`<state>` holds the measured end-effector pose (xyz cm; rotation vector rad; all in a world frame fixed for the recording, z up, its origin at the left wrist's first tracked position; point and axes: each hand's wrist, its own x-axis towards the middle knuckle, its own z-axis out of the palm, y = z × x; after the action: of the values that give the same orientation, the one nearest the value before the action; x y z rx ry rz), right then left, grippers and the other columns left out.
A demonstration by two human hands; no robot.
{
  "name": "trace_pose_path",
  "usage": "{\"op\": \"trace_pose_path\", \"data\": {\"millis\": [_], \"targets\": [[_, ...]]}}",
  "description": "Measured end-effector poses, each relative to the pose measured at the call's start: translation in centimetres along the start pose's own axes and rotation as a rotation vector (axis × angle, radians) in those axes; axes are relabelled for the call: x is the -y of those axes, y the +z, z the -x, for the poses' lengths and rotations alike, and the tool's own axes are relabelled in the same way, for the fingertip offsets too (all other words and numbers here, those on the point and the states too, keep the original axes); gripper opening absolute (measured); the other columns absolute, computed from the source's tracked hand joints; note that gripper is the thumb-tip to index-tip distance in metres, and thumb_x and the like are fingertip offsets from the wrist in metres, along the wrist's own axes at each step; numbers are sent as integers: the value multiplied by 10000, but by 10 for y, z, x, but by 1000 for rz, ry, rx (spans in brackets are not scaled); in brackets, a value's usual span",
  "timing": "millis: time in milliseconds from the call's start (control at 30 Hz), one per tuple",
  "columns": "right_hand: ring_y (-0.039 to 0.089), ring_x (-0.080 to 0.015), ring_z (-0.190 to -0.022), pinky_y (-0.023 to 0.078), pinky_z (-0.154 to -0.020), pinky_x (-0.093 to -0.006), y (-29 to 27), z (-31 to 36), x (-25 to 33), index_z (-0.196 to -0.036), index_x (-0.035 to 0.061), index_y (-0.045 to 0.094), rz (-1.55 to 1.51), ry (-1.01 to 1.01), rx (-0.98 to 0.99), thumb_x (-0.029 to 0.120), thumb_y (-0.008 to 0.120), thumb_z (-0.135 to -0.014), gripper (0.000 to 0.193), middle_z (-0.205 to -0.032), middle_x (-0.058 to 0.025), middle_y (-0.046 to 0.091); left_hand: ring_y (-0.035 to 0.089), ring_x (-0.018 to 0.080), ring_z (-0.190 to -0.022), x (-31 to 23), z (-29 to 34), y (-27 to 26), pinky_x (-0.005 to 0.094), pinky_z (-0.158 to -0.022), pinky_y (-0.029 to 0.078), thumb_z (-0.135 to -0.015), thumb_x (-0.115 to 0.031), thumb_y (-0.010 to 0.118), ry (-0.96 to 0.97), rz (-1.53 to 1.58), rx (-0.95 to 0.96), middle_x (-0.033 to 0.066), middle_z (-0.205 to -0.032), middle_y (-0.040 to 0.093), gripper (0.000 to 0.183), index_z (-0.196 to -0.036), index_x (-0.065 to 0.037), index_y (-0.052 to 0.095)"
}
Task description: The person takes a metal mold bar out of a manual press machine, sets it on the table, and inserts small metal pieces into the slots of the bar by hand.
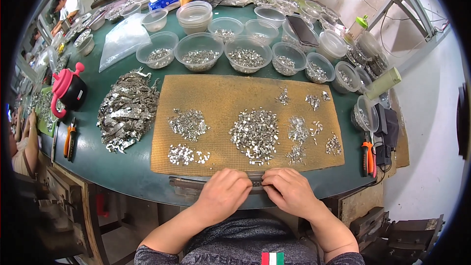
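My left hand (225, 192) and my right hand (292, 190) are close together at the table's front edge. Both have curled fingers pressed together over a dark, narrow bar (256, 183) that runs along this edge. Whatever small thing the fingertips pinch is hidden. Just beyond them lies a tan textured mat (221, 88). The largest heap of small silvery metal pieces (254, 135) sits in its middle. Smaller piles of bits (188, 124) are at its left, with white flat pieces (180, 154) below, and several little piles (297, 130) lie to the right.
Left of the mat is a mound of silvery metal strips (128, 108), then orange-handled pliers (70, 140) and a pink-and-black pot (69, 90). Plastic bowls of metal bits (198, 53) line the far side; a phone (301, 30) lies across some. More pliers (367, 157) lie right. Other people work beyond.
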<state>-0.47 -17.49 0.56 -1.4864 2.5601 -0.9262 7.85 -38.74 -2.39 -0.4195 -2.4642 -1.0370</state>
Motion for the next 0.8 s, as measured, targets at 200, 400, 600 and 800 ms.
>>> {"op": "trace_pose_path", "data": {"millis": [200, 400, 600, 800], "targets": [[696, -282, -945, 531, -857, -396, 5, 1, -3, -996, 63, 660, -47, 54, -54, 66, 760, -867, 163, -1009, -71, 708, 648, 272, -946, -7, -2, 15, 386, -810, 523, -820, -55, 790, 20, -54, 45, 74, -1011, 653, 199, -976, -58, 667], [695, -285, -949, 524, -866, -403, 5, 0, -3, -983, 64, 664, -70, 84, -44, 78, 759, -877, 144, -1006, -73, 711, 663, 272, -985, 0, -1, 5, 389, -833, 549, -822, -47, 787, 30, 29, 89, 68, -1049, 672, 212, -1021, -52, 714], [680, -278, -921, 513, -844, -395, 7, -6, 5, -955, 70, 656, -4, 82, -47, 137, 793, -864, 178, -992, -63, 694, 691, 288, -902, 9, 7, -29, 375, -781, 565, -822, 2, 791, -107, -8, -43, 94, -969, 724, 220, -1029, -38, 729], [671, -259, -887, 504, -813, -386, 1, -11, 4, -923, 84, 655, 47, 45, -26, 154, 799, -859, 172, -945, -45, 681, 675, 277, -848, 31, 30, -46, 376, -730, 550, -869, -25, 763, -220, -98, -133, 80, -961, 701, 180, -1043, -54, 725]]}}
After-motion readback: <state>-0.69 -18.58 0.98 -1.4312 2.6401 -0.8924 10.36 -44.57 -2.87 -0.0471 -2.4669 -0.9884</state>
